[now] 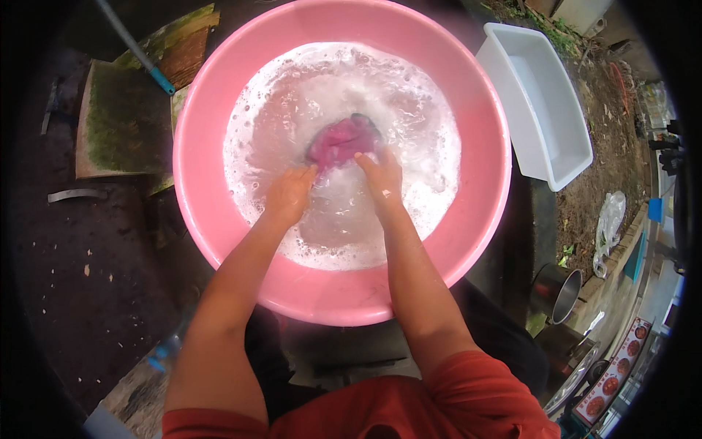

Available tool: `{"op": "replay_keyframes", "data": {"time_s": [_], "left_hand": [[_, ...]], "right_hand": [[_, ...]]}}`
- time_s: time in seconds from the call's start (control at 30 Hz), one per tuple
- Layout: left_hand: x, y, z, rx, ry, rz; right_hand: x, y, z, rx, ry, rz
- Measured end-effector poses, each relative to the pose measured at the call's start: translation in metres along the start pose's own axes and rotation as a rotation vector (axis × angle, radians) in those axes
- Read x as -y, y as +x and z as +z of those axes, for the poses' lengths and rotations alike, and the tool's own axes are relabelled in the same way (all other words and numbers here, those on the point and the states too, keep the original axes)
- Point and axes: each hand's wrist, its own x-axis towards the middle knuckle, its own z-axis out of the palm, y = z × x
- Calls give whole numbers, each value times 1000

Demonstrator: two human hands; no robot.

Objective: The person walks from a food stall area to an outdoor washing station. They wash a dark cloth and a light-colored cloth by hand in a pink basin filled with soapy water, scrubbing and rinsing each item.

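Note:
A large round pink plastic basin [214,230] holds cloudy, sudsy water [334,219] with white foam around its edge. A wet magenta cloth [344,140] with a dark edge lies partly under the water near the middle. My left hand [290,195] has its fingers closed on the cloth's lower left corner. My right hand [381,175] is at the cloth's lower right side, thumb pointing up and left; its other fingers are partly under the water, and whether they grip the cloth is unclear.
An empty white plastic tub [559,110] stands against the basin's right side. Further right are a clear plastic bag [610,225] and a metal pot [566,296]. At the upper left, a hose [129,41] with a teal end reaches near the rim, above mossy boards [129,118].

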Motion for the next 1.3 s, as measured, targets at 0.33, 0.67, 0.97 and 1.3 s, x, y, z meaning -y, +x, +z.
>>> {"op": "replay_keyframes", "data": {"time_s": [0.33,0.67,0.97,1.3], "left_hand": [[-136,-3,-37,22,-617,239],[-160,16,-33,51,-282,220],[-40,42,-37,-259,-251,-194],[-32,14,-18,95,-453,-721]], "right_hand": [[11,5,-8,598,1023,155],[9,-15,9,176,551,36],[49,-23,6,106,584,-50],[3,-1,5,202,646,110]]}}
